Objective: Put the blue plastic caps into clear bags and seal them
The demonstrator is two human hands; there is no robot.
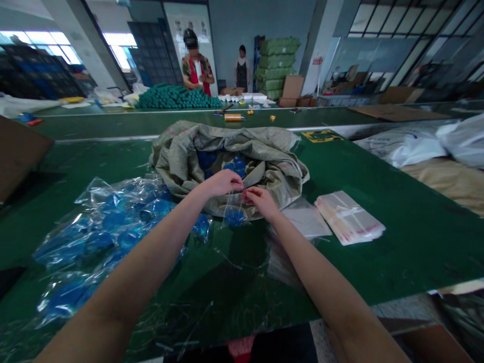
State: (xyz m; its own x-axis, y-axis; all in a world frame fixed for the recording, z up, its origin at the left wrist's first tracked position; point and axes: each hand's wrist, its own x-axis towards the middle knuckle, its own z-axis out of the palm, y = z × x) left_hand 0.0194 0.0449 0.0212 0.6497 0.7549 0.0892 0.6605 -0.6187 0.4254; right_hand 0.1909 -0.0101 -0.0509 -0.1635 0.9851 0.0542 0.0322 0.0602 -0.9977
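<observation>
My left hand (pixel 226 182) and my right hand (pixel 261 200) meet in front of the sack, both with fingers pinched at the top of a small clear plastic bag (pixel 233 201). A round blue object (pixel 234 217) hangs in the bottom of that bag; its exact kind is hard to make out. Just behind, an open grey-green woven sack (pixel 177 156) with a rolled-down rim holds more blue pieces (pixel 239 164). Left of my arms lies a heap of clear bags with blue pieces inside (pixel 124 237). Loose empty clear bags (pixel 306 219) lie beside my right wrist.
A banded stack of flat clear bags (pixel 350 217) rests on the green table (pixel 416 242) at right. White sacks (pixel 404 143) stand along the right edge, a cardboard piece (pixel 18 156) at left. Across the table are green rolls (pixel 177 97), a tape roll (pixel 233 117) and a person (pixel 196 70).
</observation>
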